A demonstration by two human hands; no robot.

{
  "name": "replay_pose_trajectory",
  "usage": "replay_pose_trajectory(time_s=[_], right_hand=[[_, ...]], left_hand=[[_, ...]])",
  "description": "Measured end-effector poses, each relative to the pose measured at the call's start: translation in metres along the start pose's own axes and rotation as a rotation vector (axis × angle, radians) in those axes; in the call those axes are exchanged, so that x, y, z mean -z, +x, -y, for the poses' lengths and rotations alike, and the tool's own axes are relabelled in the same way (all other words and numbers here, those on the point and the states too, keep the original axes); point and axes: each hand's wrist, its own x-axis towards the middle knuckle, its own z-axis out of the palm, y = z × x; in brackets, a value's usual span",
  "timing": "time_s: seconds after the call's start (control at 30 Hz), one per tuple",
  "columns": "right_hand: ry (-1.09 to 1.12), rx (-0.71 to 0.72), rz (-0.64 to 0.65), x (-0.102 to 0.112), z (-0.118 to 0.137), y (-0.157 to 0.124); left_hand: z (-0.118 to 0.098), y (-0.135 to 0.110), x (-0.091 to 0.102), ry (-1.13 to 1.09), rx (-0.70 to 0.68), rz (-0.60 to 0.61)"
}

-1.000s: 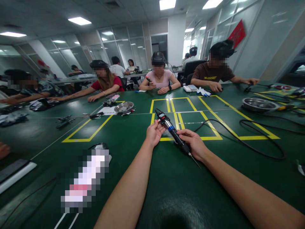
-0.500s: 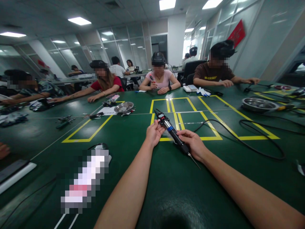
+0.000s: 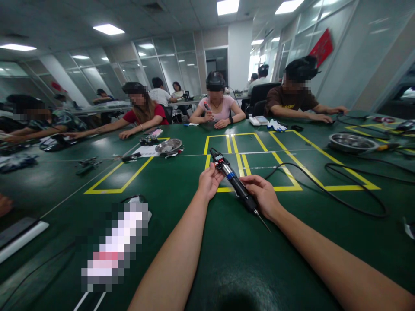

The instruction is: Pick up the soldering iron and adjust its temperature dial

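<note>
Head view: a green counter (image 3: 246,268) fills most of the scene. Along its far side sit 4 co-workers, 1 in a brown shirt (image 3: 288,101), 1 in a pink top (image 3: 227,107), 1 in red (image 3: 155,113) and 1 in a camouflage pattern (image 3: 61,121). Yellow tape outlines (image 3: 288,188) mark rectangles on the surface. Near the left forearm lies a long pale object (image 3: 118,242), pixelated beyond recognition. A black cable (image 3: 291,163) loops across the right half. 2 metal bowls rest farther back: a larger bowl (image 3: 353,150) to the right and a smaller bowl (image 3: 177,144) to the left, beside white paper (image 3: 146,151).

Centrally, in front of the person, an electric screwdriver (image 3: 238,185) is held on a slant between both hands, above the near edge of the middle outlines. Its upper end rests in the left hand (image 3: 210,181), whose fingers are curled around it from below. The right hand (image 3: 264,196) grips the lower black body, thumb and fingers closed on it. Smallest is the thin bit (image 3: 265,223), pointing down toward the person; whether its tip touches the counter cannot be told.
</note>
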Motion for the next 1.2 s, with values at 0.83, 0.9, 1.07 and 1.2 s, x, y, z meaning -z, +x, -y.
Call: replay_pose_trajectory(time_s=[0.83, 0.9, 1.07, 1.2], right_hand=[[-0.223, 0.145, -0.141, 0.018, -0.015, 0.011], [-0.183, 0.133, -0.118, 0.016, -0.014, 0.010], [-0.165, 0.127, -0.100, 0.014, -0.012, 0.010], [-0.222, 0.097, -0.104, 0.017, -0.014, 0.010]], left_hand=[[0.000, 0.002, 0.002, -0.031, 0.010, -0.030], [0.000, 0.002, 0.001, -0.036, 0.008, -0.027], [0.000, 0.002, 0.001, -0.031, 0.013, -0.020], [0.000, 0.002, 0.002, -0.027, 0.014, -0.022]])
